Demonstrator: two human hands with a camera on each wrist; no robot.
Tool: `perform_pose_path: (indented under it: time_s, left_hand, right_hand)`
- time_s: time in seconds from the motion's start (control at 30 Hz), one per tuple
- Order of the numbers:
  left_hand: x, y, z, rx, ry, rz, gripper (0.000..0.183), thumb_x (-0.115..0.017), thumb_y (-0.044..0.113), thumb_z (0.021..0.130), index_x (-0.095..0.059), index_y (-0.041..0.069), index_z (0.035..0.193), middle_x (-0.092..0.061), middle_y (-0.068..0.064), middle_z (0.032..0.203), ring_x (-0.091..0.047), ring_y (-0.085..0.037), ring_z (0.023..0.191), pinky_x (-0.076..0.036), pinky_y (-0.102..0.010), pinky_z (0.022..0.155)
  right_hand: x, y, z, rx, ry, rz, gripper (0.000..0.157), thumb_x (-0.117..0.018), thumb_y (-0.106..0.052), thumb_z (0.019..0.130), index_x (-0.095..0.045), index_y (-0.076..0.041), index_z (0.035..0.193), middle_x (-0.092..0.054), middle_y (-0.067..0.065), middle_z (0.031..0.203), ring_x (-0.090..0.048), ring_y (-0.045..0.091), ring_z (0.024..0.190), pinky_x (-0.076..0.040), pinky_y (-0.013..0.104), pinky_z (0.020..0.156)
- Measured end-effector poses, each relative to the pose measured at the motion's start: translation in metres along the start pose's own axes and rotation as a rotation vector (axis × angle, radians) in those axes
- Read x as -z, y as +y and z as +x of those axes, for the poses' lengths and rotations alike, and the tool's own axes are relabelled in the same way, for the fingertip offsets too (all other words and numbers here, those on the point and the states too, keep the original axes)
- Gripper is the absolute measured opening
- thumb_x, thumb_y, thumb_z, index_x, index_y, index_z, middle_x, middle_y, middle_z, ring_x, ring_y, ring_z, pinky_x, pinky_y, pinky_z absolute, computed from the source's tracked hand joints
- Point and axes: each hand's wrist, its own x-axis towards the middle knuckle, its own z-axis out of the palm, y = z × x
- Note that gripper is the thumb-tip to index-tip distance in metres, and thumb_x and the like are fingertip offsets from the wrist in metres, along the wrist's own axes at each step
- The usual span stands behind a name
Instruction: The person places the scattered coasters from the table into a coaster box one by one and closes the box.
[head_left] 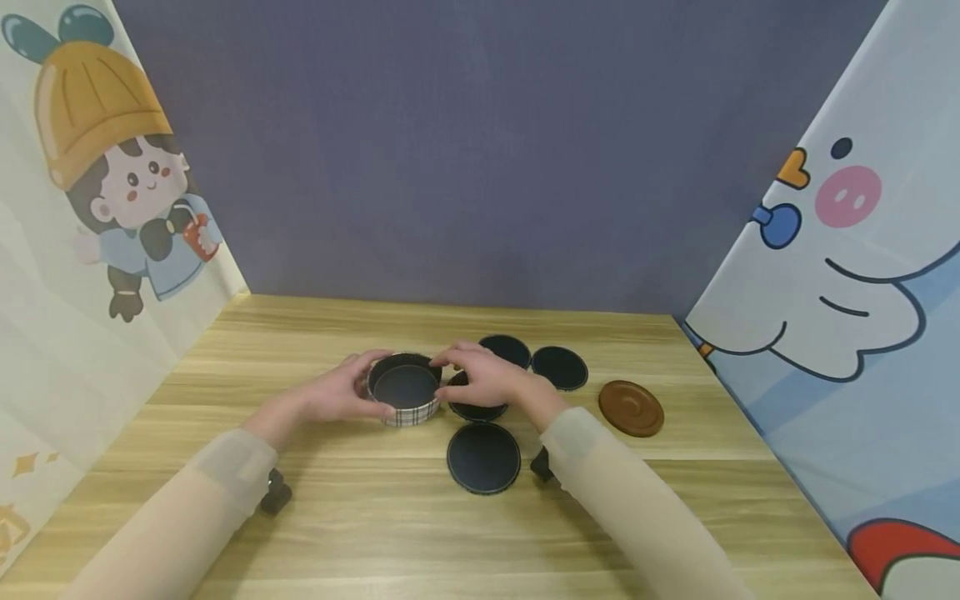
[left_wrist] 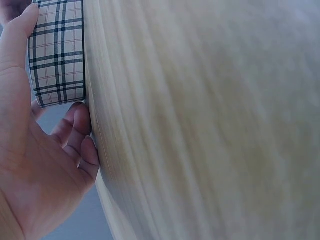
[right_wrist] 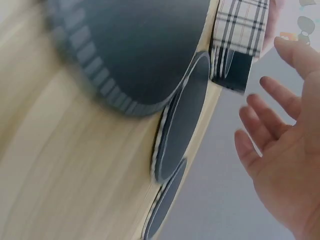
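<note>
Plaid box [head_left: 409,416] fills left grip [head_left: 342,393]; right grip [head_left: 482,377] spread beside.

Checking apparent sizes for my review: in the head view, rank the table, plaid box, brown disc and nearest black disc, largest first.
1. Table
2. Plaid box and nearest black disc: too alike to rank
3. Brown disc
</note>
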Motion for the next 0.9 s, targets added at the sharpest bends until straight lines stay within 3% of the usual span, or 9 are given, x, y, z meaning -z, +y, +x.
perform_pose_path:
  time_s: [0.17, 0.3, 0.57, 0.77, 0.9]
  left_hand:
    - [0.0, 0.0, 0.0, -0.003, 0.009, 0.008, 0.112, -0.093, 0.045, 0.088, -0.026, 0.016, 0.174, -0.041, -0.033, 0.155, -0.055, -0.056, 0.14, -0.043, -0.073, 0.121]
    - [0.0, 0.0, 0.0, -0.001, 0.006, -0.004, 0.113, -0.093, 0.044, 0.088, -0.025, 0.015, 0.174, -0.04, -0.033, 0.156, -0.055, -0.056, 0.141, -0.044, -0.071, 0.121]
    - [0.0, -0.001, 0.0, 0.005, 0.004, -0.004, 0.113, -0.093, 0.046, 0.088, -0.025, 0.017, 0.174, -0.04, -0.032, 0.156, -0.057, -0.055, 0.14, -0.045, -0.071, 0.121]
    - [0.0, 0.0, 0.001, 0.006, 0.0, -0.013, 0.112, -0.093, 0.045, 0.088, -0.026, 0.019, 0.174, -0.04, -0.032, 0.157, -0.057, -0.055, 0.14, -0.044, -0.071, 0.122]
    - [0.0, 0.0, 0.001, 0.011, -0.001, -0.022, 0.112, -0.093, 0.045, 0.088, -0.026, 0.019, 0.174, -0.039, -0.033, 0.158, -0.057, -0.055, 0.14, -0.044, -0.07, 0.122]
  right_hand:
    - [0.006, 0.018, -0.025, 0.057, 0.019, 0.014, 0.046, -0.068, -0.035, 0.109, -0.066, -0.012, 0.149, -0.067, 0.007, 0.143, -0.068, 0.023, 0.118, -0.059, 0.043, 0.105]
    - [0.007, 0.034, -0.043, 0.005, 0.025, 0.025, 0.04, -0.07, -0.033, 0.109, -0.07, -0.015, 0.145, -0.068, 0.003, 0.136, -0.066, 0.016, 0.109, -0.059, 0.039, 0.097]
    - [0.005, 0.054, -0.07, -0.052, 0.019, 0.016, 0.035, -0.073, -0.034, 0.107, -0.073, -0.019, 0.139, -0.069, -0.001, 0.132, -0.068, 0.015, 0.11, -0.061, 0.036, 0.096]
    - [0.005, 0.045, -0.09, -0.004, -0.025, 0.033, 0.037, -0.077, -0.03, 0.105, -0.073, -0.016, 0.139, -0.068, 0.0, 0.134, -0.068, 0.018, 0.111, -0.061, 0.039, 0.099]
    - [-0.002, 0.033, -0.1, 0.002, -0.079, 0.028, 0.045, -0.08, -0.038, 0.102, -0.07, -0.023, 0.143, -0.064, -0.006, 0.139, -0.065, 0.017, 0.121, -0.058, 0.039, 0.104]
